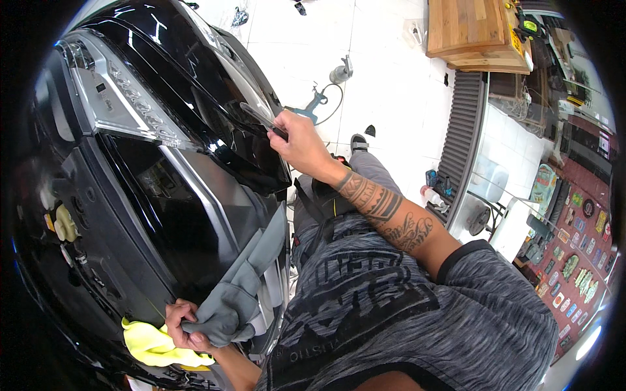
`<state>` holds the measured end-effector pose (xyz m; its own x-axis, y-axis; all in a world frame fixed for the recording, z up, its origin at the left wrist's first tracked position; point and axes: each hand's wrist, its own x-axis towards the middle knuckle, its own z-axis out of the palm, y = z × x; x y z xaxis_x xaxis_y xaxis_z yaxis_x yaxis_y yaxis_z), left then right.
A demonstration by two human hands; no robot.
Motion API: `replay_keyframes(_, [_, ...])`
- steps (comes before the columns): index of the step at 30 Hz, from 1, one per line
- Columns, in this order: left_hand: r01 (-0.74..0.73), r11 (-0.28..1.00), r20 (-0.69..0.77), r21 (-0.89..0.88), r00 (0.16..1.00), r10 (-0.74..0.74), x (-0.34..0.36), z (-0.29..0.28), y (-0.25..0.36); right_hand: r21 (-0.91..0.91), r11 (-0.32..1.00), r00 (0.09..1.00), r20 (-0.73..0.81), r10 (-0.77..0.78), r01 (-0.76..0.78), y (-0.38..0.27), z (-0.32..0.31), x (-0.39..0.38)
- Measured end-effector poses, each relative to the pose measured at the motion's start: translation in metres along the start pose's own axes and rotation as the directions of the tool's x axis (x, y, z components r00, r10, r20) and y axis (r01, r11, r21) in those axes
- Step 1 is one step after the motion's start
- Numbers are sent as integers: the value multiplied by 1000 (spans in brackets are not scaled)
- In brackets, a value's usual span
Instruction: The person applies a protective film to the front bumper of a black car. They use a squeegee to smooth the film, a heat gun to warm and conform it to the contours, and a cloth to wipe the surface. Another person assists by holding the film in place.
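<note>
My right hand (293, 140) is closed on a thin tool (256, 113) with a dark handle, held over the black car body (150, 32); the tool's exact kind is unclear. Below that, a black and silver panel (176, 189) has a grille-like silver part above it. My left hand (182, 322) is at the lower left, fingers curled on a grey cloth (228, 300) draped along the panel's edge. A bright yellow cloth (147, 342) lies just under and beside that hand.
A blue power tool (314, 103) and a grey canister (339, 73) with a hose stand on the white tiled floor (391, 104). At the upper right are a wooden cabinet (476, 32) and a dark ridged strip (460, 130). Bottles (430, 195) and a patch-covered red wall (580, 241) are further right.
</note>
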<state>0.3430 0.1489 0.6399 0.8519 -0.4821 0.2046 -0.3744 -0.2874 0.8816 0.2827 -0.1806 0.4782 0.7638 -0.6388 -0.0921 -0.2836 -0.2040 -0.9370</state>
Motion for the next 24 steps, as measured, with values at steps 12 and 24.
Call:
replay_keyframes(12, [-7, 1000, -11, 3, 1000, 7, 2, 0, -2, 82, 986, 987, 69, -148, 142, 14, -5, 8])
replay_keyframes(24, [14, 1000, -63, 24, 998, -12, 2, 2, 0, 15, 925, 842, 410, -351, 378, 20, -23, 27])
